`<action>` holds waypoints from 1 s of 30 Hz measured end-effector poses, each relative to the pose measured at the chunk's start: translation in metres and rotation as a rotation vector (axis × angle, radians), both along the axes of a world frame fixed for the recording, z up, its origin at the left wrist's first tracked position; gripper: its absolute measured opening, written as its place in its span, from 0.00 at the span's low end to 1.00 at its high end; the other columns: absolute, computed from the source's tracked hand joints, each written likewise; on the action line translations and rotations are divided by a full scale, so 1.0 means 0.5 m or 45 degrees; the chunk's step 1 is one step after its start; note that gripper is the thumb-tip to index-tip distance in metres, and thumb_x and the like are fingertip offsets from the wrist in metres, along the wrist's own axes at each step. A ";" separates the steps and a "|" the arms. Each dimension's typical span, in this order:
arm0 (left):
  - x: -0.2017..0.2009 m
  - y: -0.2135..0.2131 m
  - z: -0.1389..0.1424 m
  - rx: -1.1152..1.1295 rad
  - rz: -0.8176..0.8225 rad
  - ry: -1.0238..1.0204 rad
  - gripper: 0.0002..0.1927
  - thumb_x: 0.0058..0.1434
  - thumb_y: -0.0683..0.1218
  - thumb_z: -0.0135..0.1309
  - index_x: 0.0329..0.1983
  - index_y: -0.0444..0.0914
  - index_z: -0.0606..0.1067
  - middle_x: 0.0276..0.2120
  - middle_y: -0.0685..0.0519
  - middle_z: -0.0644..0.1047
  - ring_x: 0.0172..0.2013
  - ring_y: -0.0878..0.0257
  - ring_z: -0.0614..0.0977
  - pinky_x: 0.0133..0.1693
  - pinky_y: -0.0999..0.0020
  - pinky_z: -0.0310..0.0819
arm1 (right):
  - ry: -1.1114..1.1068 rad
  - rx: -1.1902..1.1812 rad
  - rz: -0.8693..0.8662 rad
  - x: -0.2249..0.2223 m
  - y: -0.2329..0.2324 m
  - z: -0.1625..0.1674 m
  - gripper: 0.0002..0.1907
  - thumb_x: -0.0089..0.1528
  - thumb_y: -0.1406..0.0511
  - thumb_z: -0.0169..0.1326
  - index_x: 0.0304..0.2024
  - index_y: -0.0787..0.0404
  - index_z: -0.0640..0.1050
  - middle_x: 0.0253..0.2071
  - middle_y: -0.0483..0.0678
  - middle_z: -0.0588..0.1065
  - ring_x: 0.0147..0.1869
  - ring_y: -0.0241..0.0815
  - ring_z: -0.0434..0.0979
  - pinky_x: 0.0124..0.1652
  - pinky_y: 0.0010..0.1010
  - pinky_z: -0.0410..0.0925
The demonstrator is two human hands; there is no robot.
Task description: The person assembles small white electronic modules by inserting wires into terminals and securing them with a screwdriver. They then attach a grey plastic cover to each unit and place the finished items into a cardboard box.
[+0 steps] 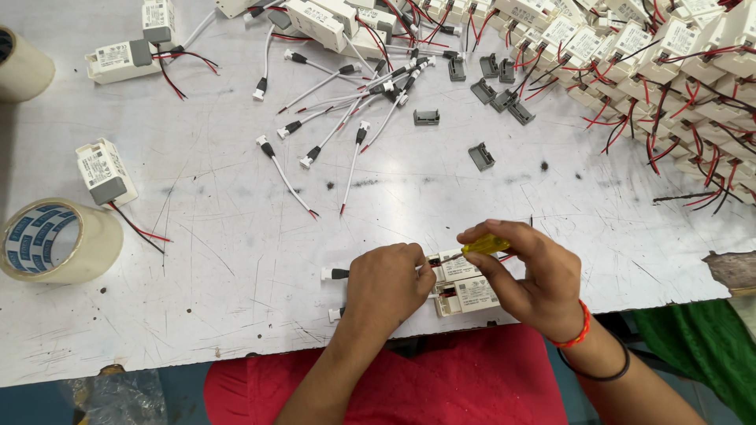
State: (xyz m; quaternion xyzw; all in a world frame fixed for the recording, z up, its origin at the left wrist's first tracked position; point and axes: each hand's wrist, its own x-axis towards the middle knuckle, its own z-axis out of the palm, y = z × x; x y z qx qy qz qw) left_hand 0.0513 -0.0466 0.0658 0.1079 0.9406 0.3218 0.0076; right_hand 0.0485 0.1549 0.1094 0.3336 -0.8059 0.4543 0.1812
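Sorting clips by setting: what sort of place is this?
Probably a small electronics assembly bench: a pile of white driver boxes, loose leads, and the right hand working a screwdriver.

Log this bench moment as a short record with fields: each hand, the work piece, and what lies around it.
left hand: pressed on the white boxes at the table's near edge, steadying them
right hand: grips a yellow-handled screwdriver, tip toward the upper box
white boxes: two small units side by side
loose leads: white cables with black plugs, scattered mid-table
grey clips: several, apart from the boxes
tape rolls: at the left edge
finished pile: many wired boxes, far right
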 end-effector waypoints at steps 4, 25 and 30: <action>-0.001 0.005 0.003 -0.032 0.020 -0.131 0.10 0.58 0.49 0.59 0.31 0.37 0.82 0.25 0.48 0.81 0.23 0.54 0.83 0.29 0.58 0.78 | 0.027 0.064 -0.057 -0.001 0.000 -0.004 0.27 0.59 0.75 0.62 0.60 0.63 0.69 0.47 0.52 0.81 0.50 0.44 0.86 0.46 0.29 0.79; -0.002 0.015 -0.004 0.146 0.074 -0.244 0.09 0.55 0.50 0.61 0.29 0.39 0.82 0.22 0.49 0.82 0.24 0.55 0.84 0.32 0.59 0.77 | 0.070 0.051 -0.056 -0.029 0.009 -0.017 0.24 0.61 0.75 0.62 0.57 0.67 0.69 0.44 0.54 0.81 0.49 0.45 0.86 0.46 0.29 0.80; 0.003 0.011 -0.006 0.137 0.109 -0.364 0.11 0.57 0.52 0.61 0.30 0.40 0.83 0.23 0.51 0.83 0.24 0.59 0.84 0.31 0.62 0.77 | -0.014 0.003 0.008 -0.029 0.021 -0.019 0.27 0.60 0.75 0.62 0.60 0.65 0.68 0.46 0.55 0.81 0.50 0.44 0.86 0.46 0.29 0.81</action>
